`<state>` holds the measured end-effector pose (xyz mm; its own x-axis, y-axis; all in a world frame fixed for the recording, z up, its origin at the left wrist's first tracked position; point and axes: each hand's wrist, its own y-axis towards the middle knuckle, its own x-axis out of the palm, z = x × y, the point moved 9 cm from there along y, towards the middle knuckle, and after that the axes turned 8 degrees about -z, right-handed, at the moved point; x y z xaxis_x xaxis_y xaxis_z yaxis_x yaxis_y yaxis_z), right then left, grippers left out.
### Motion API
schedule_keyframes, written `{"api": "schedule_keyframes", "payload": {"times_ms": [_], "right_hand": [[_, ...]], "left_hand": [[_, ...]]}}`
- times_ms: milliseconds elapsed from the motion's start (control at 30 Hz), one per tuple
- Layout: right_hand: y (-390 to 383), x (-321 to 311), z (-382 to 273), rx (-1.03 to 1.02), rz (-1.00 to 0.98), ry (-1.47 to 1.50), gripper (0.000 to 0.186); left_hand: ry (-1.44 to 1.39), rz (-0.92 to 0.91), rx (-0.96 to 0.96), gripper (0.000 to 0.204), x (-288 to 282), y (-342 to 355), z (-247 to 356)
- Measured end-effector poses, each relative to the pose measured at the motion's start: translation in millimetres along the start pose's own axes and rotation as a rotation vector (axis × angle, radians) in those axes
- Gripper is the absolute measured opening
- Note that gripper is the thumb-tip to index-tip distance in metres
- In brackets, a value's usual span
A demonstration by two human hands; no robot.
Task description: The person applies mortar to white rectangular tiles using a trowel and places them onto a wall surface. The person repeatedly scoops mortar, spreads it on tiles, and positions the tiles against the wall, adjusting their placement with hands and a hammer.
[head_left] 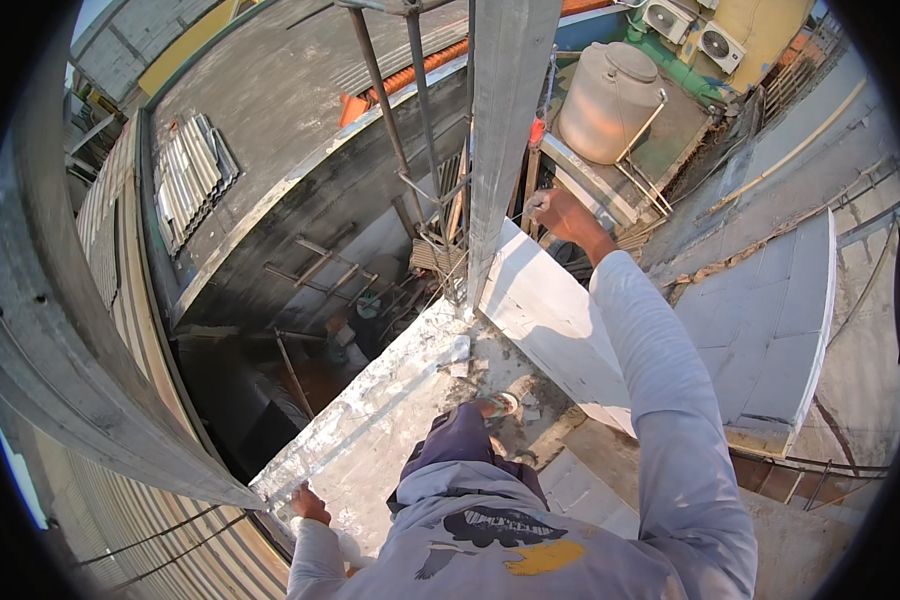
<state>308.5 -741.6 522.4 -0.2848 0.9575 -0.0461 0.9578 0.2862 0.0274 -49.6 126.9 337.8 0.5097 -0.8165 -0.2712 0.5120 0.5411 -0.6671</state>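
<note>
Standing on a rough, pale concrete ledge [355, 430], the person stretches the right arm well ahead, so that the right hand [562, 214] is just to the right of a tall grey post [510, 130] rising through the middle of the view. Its fingers are curled inward, and a small pale bit shows by the fingertips; what that is, and whether it is gripped, I can't make out. Below that hand, a white-faced panel [550, 310] runs from beside the post's foot toward the lower right. The left hand [311, 504] is low at the person's side, just beside the lower end of a second grey post [60, 345] that bows along the left rim; its fingers look bent, but whether they grip anything is unclear. Steel bars [367, 75] stand just left of the central post. Among markings, the clearest is the print [545, 557] on the grey long-sleeved shirt [610, 560]: a black shape with a row of pale letter-like strokes, above a yellow patch. Beyond the right hand are a large rounded water tank [605, 105] and two white air-conditioning units [720, 48]; any labels there are too small to read.
</note>
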Motion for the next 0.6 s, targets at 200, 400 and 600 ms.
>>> {"api": "schedule_keyframes", "payload": {"times_ms": [200,400,600], "right_hand": [[43,72,9,0.3,0.07,-0.708,0.02],[-35,89,-40,0.231,0.452,-0.258,0.027],[-282,194,-37,0.283,0.937,-0.073,0.026]], "left_hand": [[1.997,-0.004,0.039,0.023,-177,-25,-47],[1.625,0.185,-0.094,0.022,-278,-28,-47],[0.782,-0.105,0.014,0.021,-164,46,-15]]}}
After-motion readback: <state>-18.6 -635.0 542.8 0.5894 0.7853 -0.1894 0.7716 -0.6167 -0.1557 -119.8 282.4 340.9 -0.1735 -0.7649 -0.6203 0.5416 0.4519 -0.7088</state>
